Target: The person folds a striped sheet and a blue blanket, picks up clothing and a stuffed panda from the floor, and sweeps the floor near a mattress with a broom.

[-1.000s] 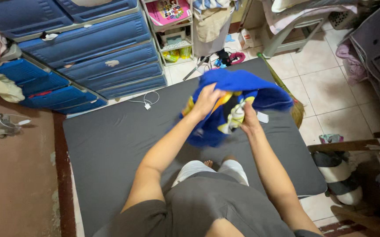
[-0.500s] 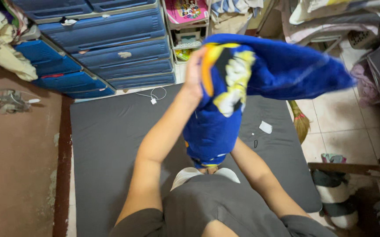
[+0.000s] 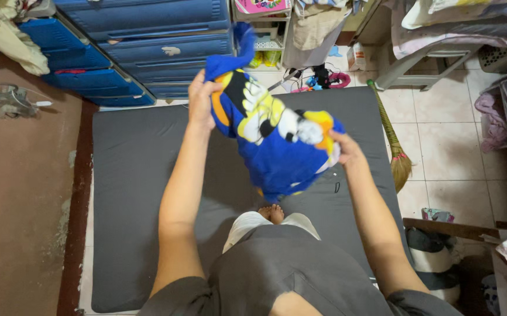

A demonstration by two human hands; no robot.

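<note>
Two hands hold one blue garment (image 3: 277,158) above the dark grey mat (image 3: 130,193) at centre frame. The left hand (image 3: 199,99) grips its upper corner, fingers curled into the cloth; the right hand (image 3: 344,151) pinches the lower right edge, fingertips hidden behind fabric. The garment's yellow, white and black print is crumpled and unreadable. Blue drawers (image 3: 148,35) are cut off at upper left. A pink package (image 3: 262,6) sits cropped at top centre, with yellow packets (image 3: 265,58) below it.
</note>
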